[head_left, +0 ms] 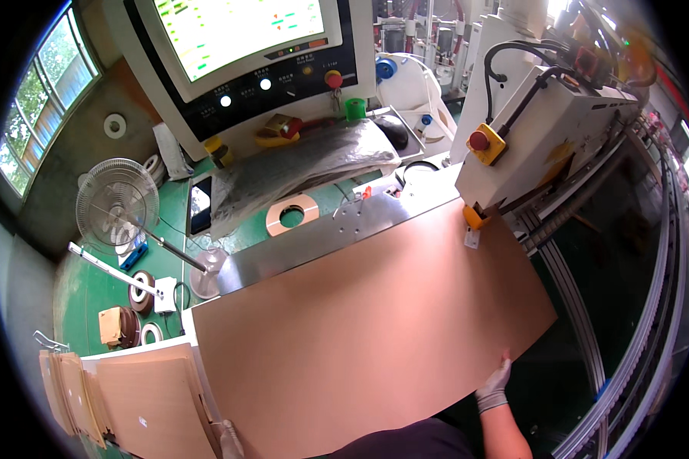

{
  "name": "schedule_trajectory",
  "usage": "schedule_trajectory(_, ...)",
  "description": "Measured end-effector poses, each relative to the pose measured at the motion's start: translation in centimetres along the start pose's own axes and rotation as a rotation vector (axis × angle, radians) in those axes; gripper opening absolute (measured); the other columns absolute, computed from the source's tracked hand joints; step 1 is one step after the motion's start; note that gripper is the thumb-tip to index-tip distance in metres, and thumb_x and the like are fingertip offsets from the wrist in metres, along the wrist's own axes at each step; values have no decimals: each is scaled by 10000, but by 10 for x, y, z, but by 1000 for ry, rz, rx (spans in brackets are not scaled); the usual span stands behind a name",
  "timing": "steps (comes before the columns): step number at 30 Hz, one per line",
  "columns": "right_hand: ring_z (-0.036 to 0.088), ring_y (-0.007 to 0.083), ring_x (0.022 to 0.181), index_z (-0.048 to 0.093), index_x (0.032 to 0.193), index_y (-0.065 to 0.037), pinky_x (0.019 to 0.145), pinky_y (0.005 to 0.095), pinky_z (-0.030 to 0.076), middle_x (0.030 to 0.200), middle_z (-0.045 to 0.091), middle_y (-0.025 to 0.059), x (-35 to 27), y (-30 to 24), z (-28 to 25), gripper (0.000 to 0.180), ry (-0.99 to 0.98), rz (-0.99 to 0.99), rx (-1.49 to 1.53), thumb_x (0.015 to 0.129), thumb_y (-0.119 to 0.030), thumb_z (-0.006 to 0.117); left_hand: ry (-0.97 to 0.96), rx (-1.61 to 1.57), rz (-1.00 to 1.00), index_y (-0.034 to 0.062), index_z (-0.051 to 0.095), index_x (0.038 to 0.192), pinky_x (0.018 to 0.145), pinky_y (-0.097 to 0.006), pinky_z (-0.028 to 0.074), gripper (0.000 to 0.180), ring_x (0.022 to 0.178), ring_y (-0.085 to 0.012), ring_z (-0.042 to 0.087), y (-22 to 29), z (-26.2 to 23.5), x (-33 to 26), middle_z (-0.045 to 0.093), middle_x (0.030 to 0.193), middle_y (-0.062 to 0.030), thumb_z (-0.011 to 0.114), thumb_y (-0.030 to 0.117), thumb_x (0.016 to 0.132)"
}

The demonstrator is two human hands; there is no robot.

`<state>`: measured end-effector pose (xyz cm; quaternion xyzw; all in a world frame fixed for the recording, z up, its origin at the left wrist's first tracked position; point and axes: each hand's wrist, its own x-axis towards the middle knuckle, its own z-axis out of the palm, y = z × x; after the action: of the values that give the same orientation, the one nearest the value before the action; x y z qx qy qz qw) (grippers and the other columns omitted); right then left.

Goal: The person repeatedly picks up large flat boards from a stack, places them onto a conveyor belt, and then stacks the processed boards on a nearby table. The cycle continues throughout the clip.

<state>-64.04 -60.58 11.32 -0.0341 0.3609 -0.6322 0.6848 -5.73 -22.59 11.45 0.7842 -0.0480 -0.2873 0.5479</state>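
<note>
A large, flat brown board (375, 329) lies in front of me, its far edge along a metal plate (337, 233) and its far right corner beneath the machine head. My right hand (494, 381), in a pale glove, grips the board's near right edge, with part of the fingers hidden under it. At the near left edge, my left hand (230, 441), also gloved, holds the board's side and shows only partly. The yellow-orange guard (477, 217) of the white machine (543, 130) sits right at the board's far right corner, with a small white tag below it.
Stacked brown boards (149, 394) stand on the left. Beyond the plate are a control panel with a screen (241, 34), a plastic-covered keyboard shelf (306, 164) and a red stop button (478, 141). A fan (117, 203) and tape rolls (141, 292) are at left; metal rails (651, 306) run along the right.
</note>
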Motion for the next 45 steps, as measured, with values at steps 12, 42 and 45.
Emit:
schedule_trajectory(12, 517, 321, 1356, 467, 1518, -99, 1119, 490, 444, 1490, 533, 106, 86, -89, -51, 631, -64, -122, -22, 1053, -525, 491, -396, 384, -68, -88, 555, 1421, 1066, -413, 508, 918, 1208, -302, 654, 61, 110, -62, 691, 1303, -206, 350, 723, 1044)
schedule_trajectory(42, 523, 314, 1371, 462, 1527, -94, 1158, 480, 422, 1509, 538, 98, 10, -3, -7, 702, -42, -29, 188, 1050, -609, 461, -243, 1106, 939, 52, 423, 1574, 1273, -604, 121, 759, 1538, -411, 321, 152, 471, -35, 400, 1651, -171, 541, 507, 979)
schedule_trajectory(45, 544, 313, 1349, 475, 1520, -115, 1136, 480, 450, 1489, 555, 78, -20, 34, 4, 687, 103, 29, 230, 1028, -589, 545, -297, 1112, 1084, 56, 427, 1568, 1262, -607, 147, 719, 1526, -422, 328, 154, 472, -42, 417, 1632, -191, 511, 489, 1001)
